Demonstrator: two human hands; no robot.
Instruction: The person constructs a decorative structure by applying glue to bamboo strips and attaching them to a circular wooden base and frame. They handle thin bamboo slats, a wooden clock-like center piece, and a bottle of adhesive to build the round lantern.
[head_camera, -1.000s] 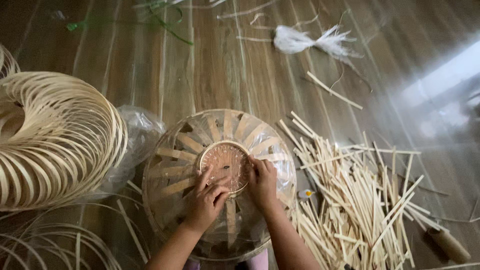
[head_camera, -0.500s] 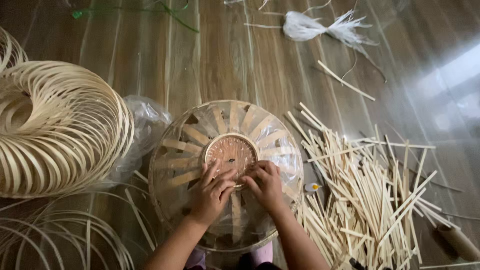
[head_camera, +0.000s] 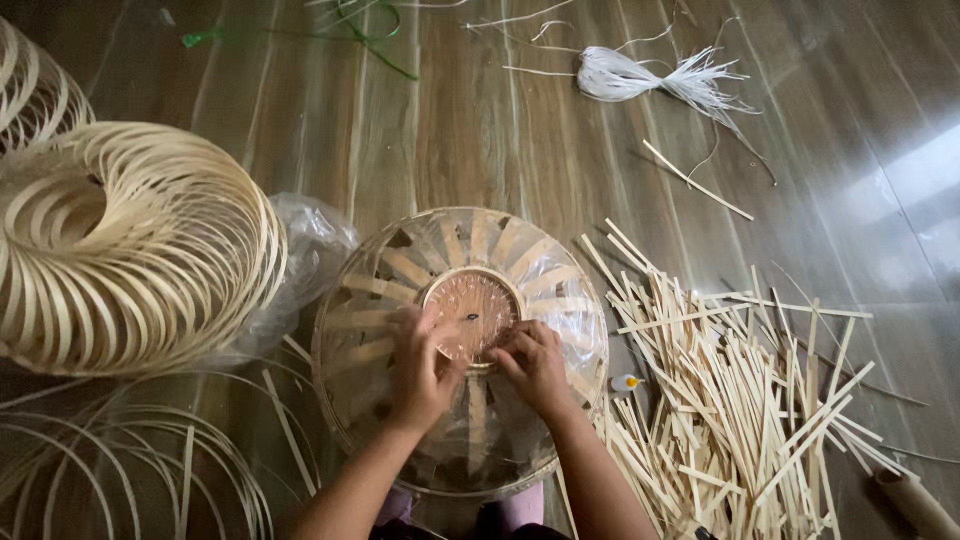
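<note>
— Right, what did you log, biggest item first?

— I listed the wooden plank floor (head_camera: 480, 130) first, brown and glossy, with everything lying on it. Next I entered the large coil of bamboo hoops (head_camera: 120, 245) at the left, pale strips wound in a ring, and looser hoops (head_camera: 110, 460) spread flat below it.

— And on the other side?

— I recorded a heap of split bamboo sticks (head_camera: 740, 400) at the right, criss-crossed, just beside the basket.

— The basket itself?

— I noted the round bamboo frame (head_camera: 460, 340) in the centre, domed, its flat slats fanning out from a middle disc (head_camera: 472, 312), with clear plastic film over it. It sat on the floor directly in front of me, between the coil and the sticks.

— Hands?

— I saw the left hand (head_camera: 422, 365) lying on the frame with its fingers curled at the disc's lower-left edge, pressing rather than gripping. The right hand (head_camera: 535, 365) sat at the disc's lower-right edge, fingers bent together in a pinch; what it pinched I could not tell.

— Smaller entries?

— I added a crumpled clear plastic bag (head_camera: 310, 245) between coil and frame, a bundle of white fibre (head_camera: 640, 78) at the top, a green cord (head_camera: 350, 30) at the upper edge, and a cardboard tube (head_camera: 915, 505) at the lower right.
</note>
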